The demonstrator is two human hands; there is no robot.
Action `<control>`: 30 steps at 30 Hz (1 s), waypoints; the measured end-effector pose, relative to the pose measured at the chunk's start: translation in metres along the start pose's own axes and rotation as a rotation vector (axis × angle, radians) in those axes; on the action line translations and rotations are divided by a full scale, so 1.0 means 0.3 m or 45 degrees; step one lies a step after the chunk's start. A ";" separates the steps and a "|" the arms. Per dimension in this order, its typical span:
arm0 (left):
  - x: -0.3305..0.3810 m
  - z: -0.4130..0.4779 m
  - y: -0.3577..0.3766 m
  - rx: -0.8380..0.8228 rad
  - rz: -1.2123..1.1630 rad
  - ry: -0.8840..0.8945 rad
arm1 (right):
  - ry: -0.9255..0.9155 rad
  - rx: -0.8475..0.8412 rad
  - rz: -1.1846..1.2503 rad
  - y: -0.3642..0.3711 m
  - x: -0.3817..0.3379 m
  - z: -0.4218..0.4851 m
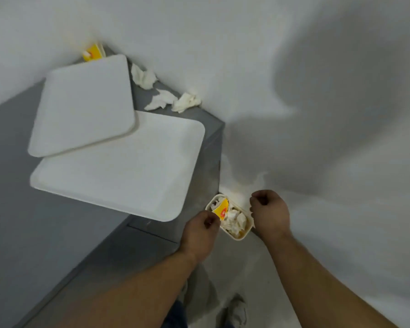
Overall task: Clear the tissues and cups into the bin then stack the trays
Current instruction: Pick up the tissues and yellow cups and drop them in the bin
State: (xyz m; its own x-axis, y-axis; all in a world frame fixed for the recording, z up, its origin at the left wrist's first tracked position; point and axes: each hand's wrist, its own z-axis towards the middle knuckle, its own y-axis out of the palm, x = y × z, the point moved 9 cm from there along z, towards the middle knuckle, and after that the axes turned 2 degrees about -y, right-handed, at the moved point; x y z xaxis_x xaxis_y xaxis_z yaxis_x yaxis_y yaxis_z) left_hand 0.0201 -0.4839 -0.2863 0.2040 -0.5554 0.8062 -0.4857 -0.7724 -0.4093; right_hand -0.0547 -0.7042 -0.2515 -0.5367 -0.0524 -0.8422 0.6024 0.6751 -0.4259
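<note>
Far tray (83, 102) overlaps near tray (118, 166), both smooth, white, round-cornered, on grey tabletop (7, 143). Crumpled tissues (161, 98) beside. Yellow cup (92, 53) half hidden. Left hand (199, 230) and right hand (270, 214) curled over oval bin (237, 236); grip unreadable.

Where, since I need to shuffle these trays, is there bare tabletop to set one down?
The widest bare patch of table lies left of the far tray and near tray. The wall side is crowded: tissues and a yellow cup behind the far tray. The near tray's corner juts past the table's edge, so no room there.
</note>
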 end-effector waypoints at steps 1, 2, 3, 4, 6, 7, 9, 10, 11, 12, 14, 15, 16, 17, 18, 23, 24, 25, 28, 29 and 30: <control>0.060 -0.049 -0.026 -0.023 -0.005 0.021 | -0.052 -0.011 0.011 -0.025 -0.088 -0.033; 0.122 -0.093 -0.051 -0.046 -0.009 0.053 | -0.102 -0.018 0.023 -0.050 -0.176 -0.061; 0.185 -0.136 -0.078 -0.068 -0.008 0.084 | -0.146 -0.022 0.032 -0.074 -0.258 -0.084; 0.241 -0.179 -0.106 -0.088 -0.004 0.111 | -0.183 -0.027 0.043 -0.095 -0.334 -0.106; 0.339 -0.249 -0.168 -0.108 -0.001 0.173 | -0.262 -0.040 0.063 -0.126 -0.474 -0.139; 0.379 -0.282 -0.200 -0.119 0.000 0.194 | -0.300 -0.049 0.060 -0.137 -0.536 -0.156; 0.454 -0.334 -0.265 -0.167 0.000 0.228 | -0.359 -0.068 0.044 -0.146 -0.646 -0.184; 0.485 -0.353 -0.304 -0.178 0.000 0.241 | -0.385 -0.087 0.040 -0.141 -0.692 -0.197; 0.515 -0.366 -0.351 -0.165 0.000 0.258 | -0.415 -0.107 0.044 -0.131 -0.735 -0.209; 0.543 -0.374 -0.404 -0.134 -0.007 0.277 | -0.446 -0.125 0.046 -0.117 -0.771 -0.220; 0.585 -0.371 -0.520 -0.045 -0.077 0.304 | -0.509 -0.152 0.018 -0.079 -0.832 -0.237; 0.596 -0.358 -0.579 0.004 -0.125 0.310 | -0.538 -0.159 -0.008 -0.056 -0.858 -0.242; 0.604 -0.337 -0.640 0.059 -0.153 0.315 | -0.558 -0.168 -0.029 -0.030 -0.881 -0.241; 0.611 -0.308 -0.698 0.119 -0.159 0.320 | -0.569 -0.185 -0.041 0.001 -0.902 -0.234; 0.618 -0.273 -0.755 0.175 -0.149 0.330 | -0.573 -0.214 -0.058 0.036 -0.922 -0.224; 0.709 -0.024 -0.970 0.309 -0.005 0.451 | -0.714 -0.271 -0.351 0.227 -1.053 -0.139; 0.734 0.033 -0.997 0.316 0.067 0.482 | -0.734 -0.259 -0.409 0.261 -1.079 -0.120; 0.760 0.094 -1.020 0.314 0.149 0.508 | -0.739 -0.254 -0.449 0.297 -1.101 -0.097; 0.841 0.280 -1.073 0.272 0.384 0.614 | -0.740 -0.267 -0.546 0.414 -1.143 -0.013; 0.867 0.341 -1.084 0.266 0.472 0.652 | -0.747 -0.280 -0.585 0.455 -1.151 0.015; 0.890 0.399 -1.088 0.256 0.563 0.681 | -0.745 -0.297 -0.632 0.494 -1.154 0.043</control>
State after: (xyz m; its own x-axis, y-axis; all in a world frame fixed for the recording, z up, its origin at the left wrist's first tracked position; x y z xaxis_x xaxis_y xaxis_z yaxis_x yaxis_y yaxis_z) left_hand 0.3349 -0.4168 0.0114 -0.4445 -0.6421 0.6246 -0.2504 -0.5804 -0.7749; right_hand 0.2279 -0.5957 -0.0274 -0.2737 -0.7206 -0.6371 0.2009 0.6050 -0.7705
